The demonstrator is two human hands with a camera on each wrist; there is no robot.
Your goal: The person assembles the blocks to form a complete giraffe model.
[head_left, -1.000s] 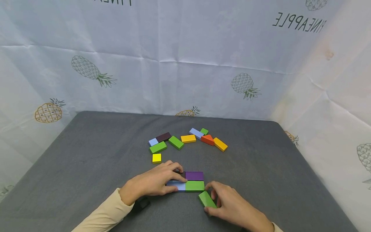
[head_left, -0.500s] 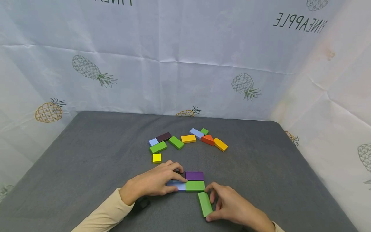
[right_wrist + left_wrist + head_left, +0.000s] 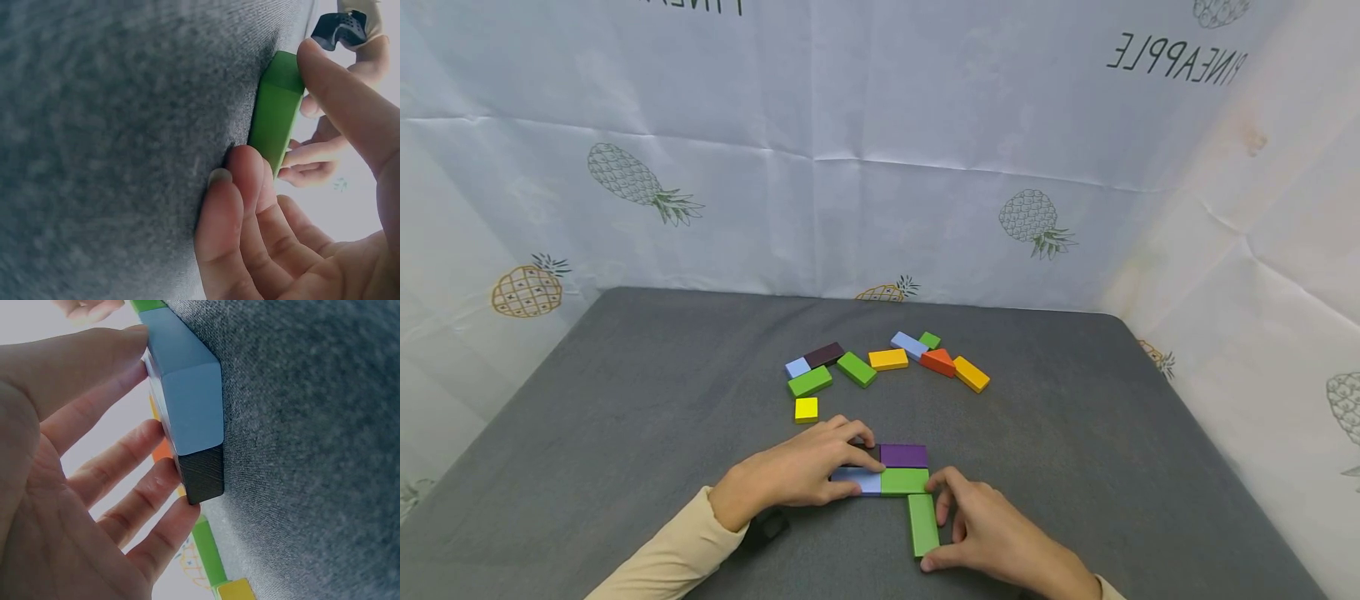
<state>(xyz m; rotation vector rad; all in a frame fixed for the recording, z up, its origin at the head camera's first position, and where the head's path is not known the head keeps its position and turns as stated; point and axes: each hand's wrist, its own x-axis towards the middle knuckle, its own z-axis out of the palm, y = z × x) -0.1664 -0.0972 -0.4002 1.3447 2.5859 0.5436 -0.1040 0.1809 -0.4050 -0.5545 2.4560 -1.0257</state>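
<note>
In the head view, a purple block (image 3: 903,456) and a mostly covered black block (image 3: 203,476) form the far row of a flat group. A light blue block (image 3: 857,480) and a green block (image 3: 904,481) form its near row. My left hand (image 3: 808,462) rests on the group's left part, fingertips touching the blue and black blocks. A second green block (image 3: 922,525) stands lengthwise below the group's right end. My right hand (image 3: 988,529) pinches it, thumb at its near end and fingers along its right side; the index finger reaches the near row's right end.
Farther back on the grey table (image 3: 662,400) lie loose blocks: a yellow square (image 3: 806,409), several green ones, a dark block (image 3: 823,354), blue ones, two orange-yellow blocks (image 3: 887,359) and a red triangle (image 3: 937,361). A patterned curtain (image 3: 850,225) hangs behind.
The held green block has turned from slanted to nearly straight and moved left, up against the group's near edge. My right hand moved with it; my left hand stayed in place.
</note>
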